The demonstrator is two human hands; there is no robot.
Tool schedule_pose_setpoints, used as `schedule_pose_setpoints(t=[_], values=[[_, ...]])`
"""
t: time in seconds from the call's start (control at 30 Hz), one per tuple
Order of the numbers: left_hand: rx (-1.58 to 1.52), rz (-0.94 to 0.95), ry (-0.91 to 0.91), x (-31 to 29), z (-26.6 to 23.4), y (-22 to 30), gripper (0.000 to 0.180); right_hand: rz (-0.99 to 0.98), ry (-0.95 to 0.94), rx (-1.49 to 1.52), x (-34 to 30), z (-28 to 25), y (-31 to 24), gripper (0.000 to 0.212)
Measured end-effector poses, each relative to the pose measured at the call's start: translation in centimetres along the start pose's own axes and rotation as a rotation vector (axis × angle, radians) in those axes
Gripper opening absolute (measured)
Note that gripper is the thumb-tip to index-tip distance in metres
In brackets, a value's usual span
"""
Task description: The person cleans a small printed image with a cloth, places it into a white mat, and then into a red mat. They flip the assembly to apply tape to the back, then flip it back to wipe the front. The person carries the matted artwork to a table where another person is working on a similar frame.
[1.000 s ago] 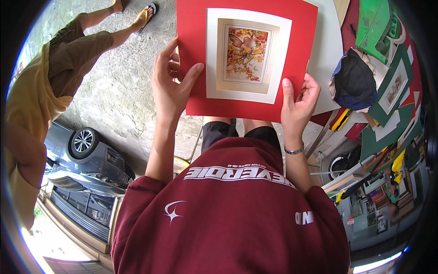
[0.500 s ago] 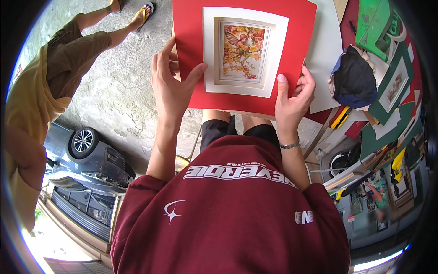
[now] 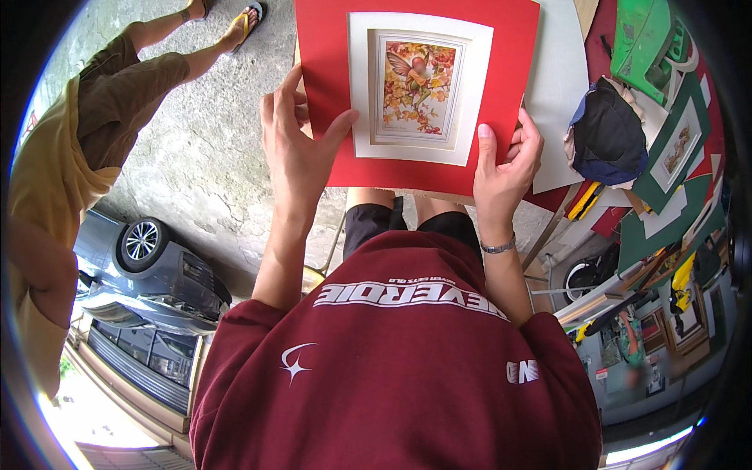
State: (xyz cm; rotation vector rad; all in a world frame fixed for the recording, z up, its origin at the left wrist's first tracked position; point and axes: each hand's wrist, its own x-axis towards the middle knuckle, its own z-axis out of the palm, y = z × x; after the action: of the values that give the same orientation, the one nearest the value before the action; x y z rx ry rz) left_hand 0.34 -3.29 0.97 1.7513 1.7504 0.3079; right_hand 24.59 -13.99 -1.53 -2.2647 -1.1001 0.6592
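A red picture mat [image 3: 407, 171] is held up in front of me, its far edge cut off by the top of the view. Set in it is a white inner mat [image 3: 359, 86] around a small fairy print [image 3: 417, 88] with red and yellow leaves. My left hand [image 3: 301, 145] grips the mat's left edge, thumb across the front and fingers mostly hidden behind. On the right edge, my right hand [image 3: 507, 160] is closed with its thumb on the red face and its fingers curled at the side. A metal watch [image 3: 498, 246] circles my right wrist.
Right of the mat lie a white sheet [image 3: 562, 102], a dark cloth cap [image 3: 611, 133], a green plastic tool [image 3: 644, 47] and green mats [image 3: 666, 153]. A yellow-and-black tool [image 3: 585, 202] lies nearer. At left stand a person [image 3: 102, 125] in sandals and a grey car [image 3: 153, 270].
The red mat has tilted slightly, its right edge shifting a little left. Both hands keep their hold. In the background at lower right, another person has moved.
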Motion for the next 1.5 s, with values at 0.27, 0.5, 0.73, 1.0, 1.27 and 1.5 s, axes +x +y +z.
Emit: schedule_pose_setpoints(t=[0.27, 0.5, 0.73, 1.0, 1.27, 1.5], values=[[0.007, -0.001, 0.004, -0.1, 0.2, -0.1, 0.087, -0.021, -0.003, -0.023, -0.1, 0.0, 0.0, 0.058], [0.185, 0.200, 0.056, -0.3, 0.8, 0.2, 0.102, -0.005, -0.009, -0.076, -0.2, -0.1, -0.1, 0.061], [0.330, 0.459, -0.227, 1.5, 1.4, 0.4, 0.089, -0.096, 0.026, -0.093, 0.0, 0.2, -1.0, 0.067], [0.298, 0.473, -0.224, 1.6, 1.5, 0.4, 0.084, -0.105, 0.064, -0.068, -0.8, 1.1, -0.5, 0.065], [0.327, 0.466, -0.233, 1.6, 1.3, 0.5, 0.086, -0.153, 0.053, -0.113, -0.5, 0.9, -0.1, 0.064], [0.346, 0.465, -0.219, 1.4, 1.5, 0.3, 0.085, -0.141, 0.019, -0.106, -0.3, 0.5, 0.1, 0.065]])
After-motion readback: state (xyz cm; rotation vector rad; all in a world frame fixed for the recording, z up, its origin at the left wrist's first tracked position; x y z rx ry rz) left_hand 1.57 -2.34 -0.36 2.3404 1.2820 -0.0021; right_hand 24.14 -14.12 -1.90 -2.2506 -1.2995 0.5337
